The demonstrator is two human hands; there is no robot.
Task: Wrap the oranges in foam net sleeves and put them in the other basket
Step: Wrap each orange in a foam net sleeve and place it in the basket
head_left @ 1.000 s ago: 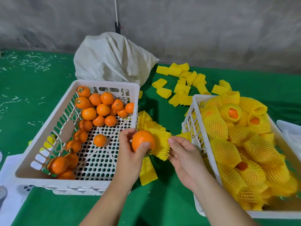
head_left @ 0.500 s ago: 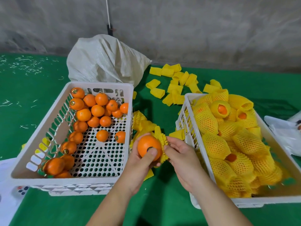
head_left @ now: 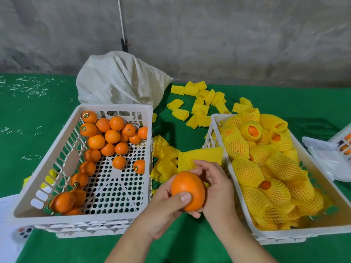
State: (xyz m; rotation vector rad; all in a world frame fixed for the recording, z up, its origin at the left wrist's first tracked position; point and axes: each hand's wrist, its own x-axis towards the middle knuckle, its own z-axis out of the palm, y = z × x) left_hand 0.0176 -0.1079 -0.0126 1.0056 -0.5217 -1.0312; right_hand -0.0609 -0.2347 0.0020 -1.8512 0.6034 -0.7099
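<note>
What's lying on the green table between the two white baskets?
In the head view: loose yellow foam sleeves, plus both hands, left hand and right hand, holding an orange.

Fruit-packing workspace: bare concrete wall (head_left: 228,35), green-covered table (head_left: 28,114), woven sack (head_left: 117,80), plastic crates (head_left: 57,154).

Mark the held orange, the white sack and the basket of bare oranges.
held orange (head_left: 188,190): head view, middle of its peel.
white sack (head_left: 117,80): head view, its front face.
basket of bare oranges (head_left: 114,107): head view, far rim.
</note>
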